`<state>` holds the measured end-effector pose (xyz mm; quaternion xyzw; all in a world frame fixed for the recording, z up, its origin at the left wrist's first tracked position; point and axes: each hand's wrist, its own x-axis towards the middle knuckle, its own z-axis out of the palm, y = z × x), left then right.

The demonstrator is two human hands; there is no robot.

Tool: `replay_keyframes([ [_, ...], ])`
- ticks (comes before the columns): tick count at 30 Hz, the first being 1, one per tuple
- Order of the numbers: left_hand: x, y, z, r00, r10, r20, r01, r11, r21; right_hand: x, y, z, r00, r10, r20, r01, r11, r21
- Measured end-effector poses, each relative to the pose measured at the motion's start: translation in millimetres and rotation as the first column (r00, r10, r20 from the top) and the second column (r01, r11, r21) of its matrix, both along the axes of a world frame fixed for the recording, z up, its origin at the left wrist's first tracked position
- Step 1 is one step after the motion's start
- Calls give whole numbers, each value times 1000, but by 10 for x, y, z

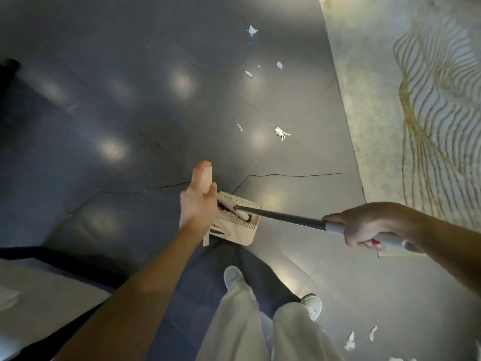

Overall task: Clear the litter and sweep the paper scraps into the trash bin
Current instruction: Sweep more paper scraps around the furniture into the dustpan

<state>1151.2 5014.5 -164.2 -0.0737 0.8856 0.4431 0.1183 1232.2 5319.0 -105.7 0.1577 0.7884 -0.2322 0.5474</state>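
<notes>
My left hand grips the upright beige handle of a beige dustpan that sits on the grey tiled floor just ahead of my feet. My right hand holds the pale grey grip of a broom; its dark pole slants down left into the dustpan, where the broom head lies against the comb teeth. White paper scraps lie ahead on the tiles: a larger one, a small one, and more farther off. Two scraps lie behind my right foot.
A pale rug with gold wavy lines covers the floor on the right. A white surface with a dark edge juts in at lower left. A dark object stands at the far left. My white shoes are below the dustpan.
</notes>
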Motion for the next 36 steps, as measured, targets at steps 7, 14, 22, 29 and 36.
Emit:
replay_keyframes([
  [7,-55,30,136,996,-91,2,91,996,-1,14,136,157,998,-35,-51,36,999,15],
  [14,-602,268,247,994,-104,-22,102,993,-55,-554,444,191,932,-356,-67,361,930,74],
  [22,-1676,630,190,995,-43,-85,34,995,-96,-1722,1083,-61,902,-400,-162,424,893,153],
  [29,-2600,872,163,995,-21,-101,8,992,-126,-2690,1470,-412,902,-407,-140,429,878,212],
  [36,-3214,1082,74,996,-29,-79,18,989,-144,-3446,1083,-520,903,-430,6,430,902,42],
])
